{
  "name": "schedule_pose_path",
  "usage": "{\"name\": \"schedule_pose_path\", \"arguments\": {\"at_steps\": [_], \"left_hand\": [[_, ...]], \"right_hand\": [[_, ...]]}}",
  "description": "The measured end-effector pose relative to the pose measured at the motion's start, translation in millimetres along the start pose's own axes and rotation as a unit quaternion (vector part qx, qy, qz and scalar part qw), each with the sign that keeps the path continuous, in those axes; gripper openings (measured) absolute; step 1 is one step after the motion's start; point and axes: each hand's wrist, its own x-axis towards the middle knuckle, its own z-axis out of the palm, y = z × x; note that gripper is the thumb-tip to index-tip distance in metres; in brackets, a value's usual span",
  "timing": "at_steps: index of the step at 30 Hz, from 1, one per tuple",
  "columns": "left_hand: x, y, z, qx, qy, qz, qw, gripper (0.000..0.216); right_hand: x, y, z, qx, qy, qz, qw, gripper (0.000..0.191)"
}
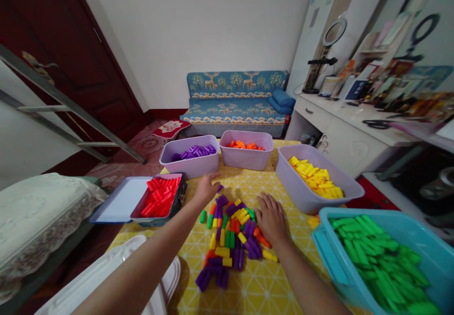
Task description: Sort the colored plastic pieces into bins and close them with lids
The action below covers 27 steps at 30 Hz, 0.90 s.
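A pile of mixed small plastic tube-like pieces [230, 232], in purple, yellow, green and orange, lies on the yellow table. My left hand [207, 187] is over the far left side of the pile, its fingers bent. A purple piece [220, 188] shows at its fingertips; the grip is partly hidden. Lying along the pile's right side, my right hand [271, 215] has its fingers spread and holds nothing that I can see. Beyond my left hand is a lilac bin [191, 167] of purple pieces, and to its left a tin [156, 221] of red ones.
A lilac bin [246, 159] with orange pieces stands at the back, another lilac bin [301, 196] with yellow ones at the right. The blue bin [333, 253] in front right holds green pieces. White lids [173, 277] lie at the near left. A sofa [234, 104] stands behind.
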Motion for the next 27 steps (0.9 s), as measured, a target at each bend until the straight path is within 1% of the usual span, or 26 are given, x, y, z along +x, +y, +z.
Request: {"name": "schedule_pose_path", "arguments": {"at_steps": [2,3,5,8,10,12,14,17,19,23,25,27], "left_hand": [[-29.0,-29.3,-4.2,0.047,-0.013,-0.014,0.999,0.019],[-41.5,-40.4,-5.3,0.066,-0.016,-0.020,0.997,0.019],[-62.1,-56.2,-2.6,0.119,-0.025,-0.028,0.992,0.028],[-83.8,-66.8,15.7,0.211,-0.032,-0.026,0.977,0.051],[-92.7,-66.1,32.1,0.225,-0.030,-0.009,0.974,0.057],[-96.5,-60.1,44.9,0.219,-0.034,0.019,0.975,0.057],[-95.3,-51.3,50.4,0.220,-0.045,0.047,0.973,0.054],[-87.9,-41.4,48.3,0.231,-0.055,0.059,0.970,0.046],[-82.9,-40.2,45.1,0.216,-0.053,0.058,0.973,0.043],[-78.4,-46.8,41.6,0.118,-0.043,0.052,0.991,0.048],[-77.8,-50.9,40.2,0.057,-0.025,0.030,0.998,0.052],[-77.3,-54.5,38.9,-0.018,-0.014,-0.007,1.000,0.051]], "right_hand": [[-0.1,0.0,1.2,-0.003,0.008,-0.003,1.000,0.041],[-0.1,0.2,2.1,-0.004,0.010,-0.004,1.000,0.041],[-0.1,0.9,4.0,-0.005,0.015,-0.004,1.000,0.041],[-0.3,2.0,5.6,-0.004,0.020,-0.010,1.000,0.042],[-0.5,2.3,5.4,-0.004,0.020,-0.013,1.000,0.042],[-0.8,2.2,4.6,-0.005,0.019,-0.011,1.000,0.041],[-0.9,1.6,3.6,-0.007,0.018,-0.008,1.000,0.041],[-0.8,1.1,2.8,-0.008,0.018,-0.007,1.000,0.041],[-0.6,1.1,2.9,-0.009,0.018,-0.008,1.000,0.041],[-0.1,1.6,3.5,-0.010,0.012,-0.004,1.000,0.041],[0.1,1.9,3.6,-0.009,0.010,-0.005,1.000,0.041],[0.3,2.1,3.6,-0.009,0.012,-0.007,1.000,0.041]]}}
